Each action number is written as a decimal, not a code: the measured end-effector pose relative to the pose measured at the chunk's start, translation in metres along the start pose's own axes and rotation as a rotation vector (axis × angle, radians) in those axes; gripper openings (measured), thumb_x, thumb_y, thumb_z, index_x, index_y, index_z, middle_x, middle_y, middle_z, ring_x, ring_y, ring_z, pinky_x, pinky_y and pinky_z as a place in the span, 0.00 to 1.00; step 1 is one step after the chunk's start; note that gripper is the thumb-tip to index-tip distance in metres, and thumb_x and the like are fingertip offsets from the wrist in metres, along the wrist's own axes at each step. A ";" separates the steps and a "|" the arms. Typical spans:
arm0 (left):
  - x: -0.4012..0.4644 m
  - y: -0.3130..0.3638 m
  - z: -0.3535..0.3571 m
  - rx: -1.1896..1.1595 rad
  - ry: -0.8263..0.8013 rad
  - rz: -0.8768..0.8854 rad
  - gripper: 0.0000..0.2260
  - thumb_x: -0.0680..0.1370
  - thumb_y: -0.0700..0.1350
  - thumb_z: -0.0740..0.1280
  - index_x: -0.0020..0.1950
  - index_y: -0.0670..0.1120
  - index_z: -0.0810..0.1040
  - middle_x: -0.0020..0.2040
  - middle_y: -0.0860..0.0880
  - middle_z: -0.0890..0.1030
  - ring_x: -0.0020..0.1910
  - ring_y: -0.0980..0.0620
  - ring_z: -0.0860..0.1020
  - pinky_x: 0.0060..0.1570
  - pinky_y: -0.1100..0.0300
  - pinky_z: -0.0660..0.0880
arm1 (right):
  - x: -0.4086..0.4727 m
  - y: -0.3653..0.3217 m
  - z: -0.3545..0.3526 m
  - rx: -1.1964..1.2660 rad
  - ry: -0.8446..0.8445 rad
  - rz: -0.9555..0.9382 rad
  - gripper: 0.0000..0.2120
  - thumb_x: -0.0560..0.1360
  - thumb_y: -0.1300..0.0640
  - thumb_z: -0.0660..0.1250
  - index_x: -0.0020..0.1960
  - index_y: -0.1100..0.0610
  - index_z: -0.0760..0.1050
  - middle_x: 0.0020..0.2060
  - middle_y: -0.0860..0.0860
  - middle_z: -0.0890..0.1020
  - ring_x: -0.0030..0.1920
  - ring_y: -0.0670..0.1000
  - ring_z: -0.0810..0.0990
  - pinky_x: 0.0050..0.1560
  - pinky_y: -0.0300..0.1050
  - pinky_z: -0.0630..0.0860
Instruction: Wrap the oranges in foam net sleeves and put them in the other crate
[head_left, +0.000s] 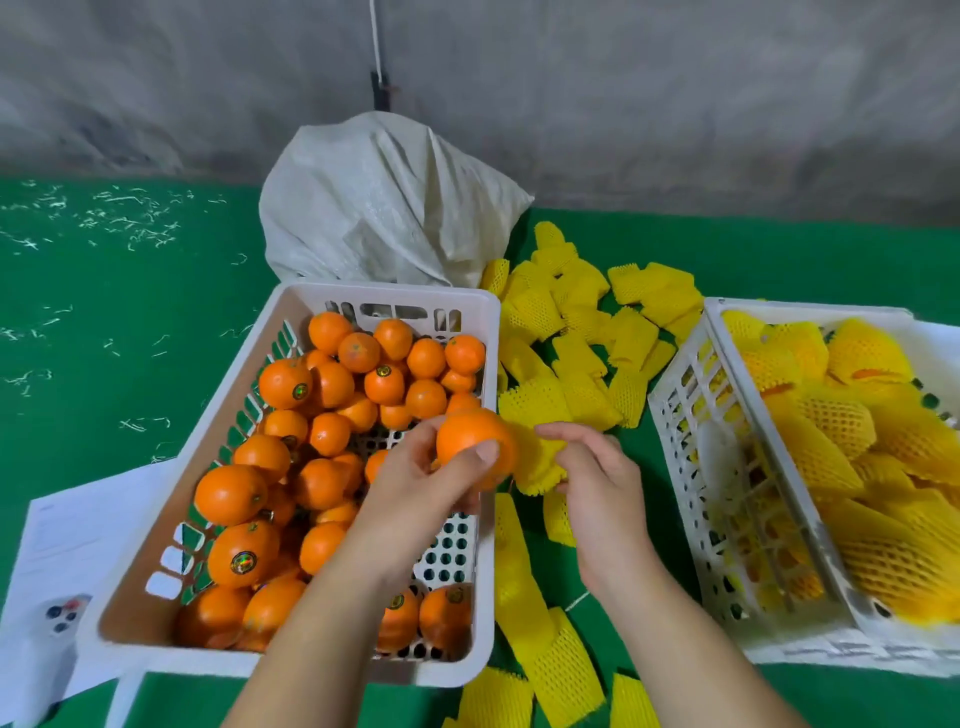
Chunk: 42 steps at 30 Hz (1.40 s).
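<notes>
Seen from the head camera, two bare hands meet above a green bench (130, 322). The left hand (415, 483) curls its fingers and thumb around one orange (467, 436), lifted just over the right rim of a white crate (488, 519). That crate, below and left of the grip, holds roughly thirty loose oranges (291, 457), several with round stickers.

The right hand (597, 483) pinches a yellow foam net sleeve (537, 462) that touches the held orange's right side; the forefinger arches over it.

Beyond and below the grip, some twenty or more flat yellow sleeves (576, 338) lie scattered in the lane between the crates. To the right of the grip sit two more white crates, one nested in the other (691, 415), filled with wrapped oranges (841, 436); their count is unclear.

Behind the first crate slumps one white sack (384, 208). Papers (72, 535) lie at the near left. The far left bench is open green surface flecked with pale scraps.
</notes>
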<state>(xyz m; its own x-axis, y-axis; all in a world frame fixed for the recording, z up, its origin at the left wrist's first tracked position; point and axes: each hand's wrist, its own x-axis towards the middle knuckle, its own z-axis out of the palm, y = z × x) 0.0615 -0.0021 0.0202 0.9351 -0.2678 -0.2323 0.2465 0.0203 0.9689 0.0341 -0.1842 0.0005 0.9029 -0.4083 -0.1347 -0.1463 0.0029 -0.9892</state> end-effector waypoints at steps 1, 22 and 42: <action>-0.010 -0.006 0.007 -0.053 -0.038 -0.008 0.30 0.65 0.71 0.78 0.65 0.63 0.81 0.58 0.49 0.85 0.45 0.48 0.85 0.46 0.59 0.79 | -0.006 -0.002 0.002 0.011 -0.025 -0.021 0.18 0.80 0.58 0.65 0.61 0.35 0.79 0.57 0.43 0.79 0.50 0.39 0.81 0.48 0.38 0.77; -0.068 -0.043 0.047 -0.188 -0.290 0.044 0.38 0.62 0.69 0.81 0.66 0.49 0.85 0.64 0.47 0.83 0.45 0.50 0.83 0.33 0.61 0.73 | -0.063 0.003 -0.047 -0.387 0.093 -0.293 0.02 0.80 0.49 0.69 0.49 0.45 0.79 0.39 0.44 0.83 0.40 0.43 0.82 0.40 0.47 0.79; -0.066 -0.055 0.053 -0.037 -0.082 0.232 0.35 0.74 0.66 0.76 0.77 0.72 0.64 0.72 0.55 0.71 0.64 0.52 0.81 0.60 0.49 0.83 | -0.089 -0.007 -0.049 -0.500 0.001 -0.529 0.06 0.80 0.56 0.70 0.57 0.49 0.81 0.48 0.41 0.80 0.46 0.43 0.81 0.45 0.42 0.80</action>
<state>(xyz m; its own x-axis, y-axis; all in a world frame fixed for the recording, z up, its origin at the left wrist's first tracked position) -0.0272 -0.0367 -0.0131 0.9444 -0.3289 0.0048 0.0384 0.1247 0.9915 -0.0652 -0.1920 0.0223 0.9035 -0.2406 0.3547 0.1419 -0.6129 -0.7774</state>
